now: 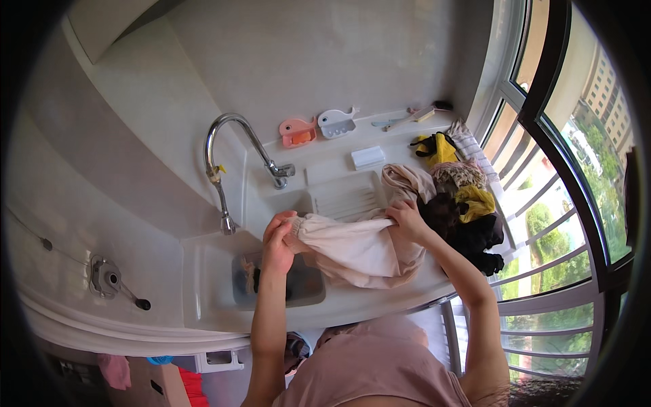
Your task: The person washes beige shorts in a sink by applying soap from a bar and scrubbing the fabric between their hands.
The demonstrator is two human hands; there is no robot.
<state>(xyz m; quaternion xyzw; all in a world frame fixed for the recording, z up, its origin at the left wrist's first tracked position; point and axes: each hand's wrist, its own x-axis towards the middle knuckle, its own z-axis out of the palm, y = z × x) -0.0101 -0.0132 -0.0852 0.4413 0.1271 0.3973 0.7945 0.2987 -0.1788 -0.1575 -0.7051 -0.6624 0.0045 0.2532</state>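
A pale pink and cream garment (356,249) with a gathered elastic edge stretches over the front of a white laundry sink (203,300). My left hand (278,244) grips its elastic end above the basin, where some cloth lies in dark water. Further right, my right hand (407,221) holds the garment's upper edge, its fingers partly hidden by fabric. Beyond that hand, a bunched beige-pink part of cloth (407,180) rests beside the ribbed washboard (348,198). Whether it belongs to the same garment I cannot tell.
A chrome faucet (236,117) arches over the sink's left side. Yellow clothes (475,203) and black clothes (473,236) are piled at the right, near the barred window. Whale-shaped soap holders (298,133), a white bar (368,157) and brushes (412,119) are along the back.
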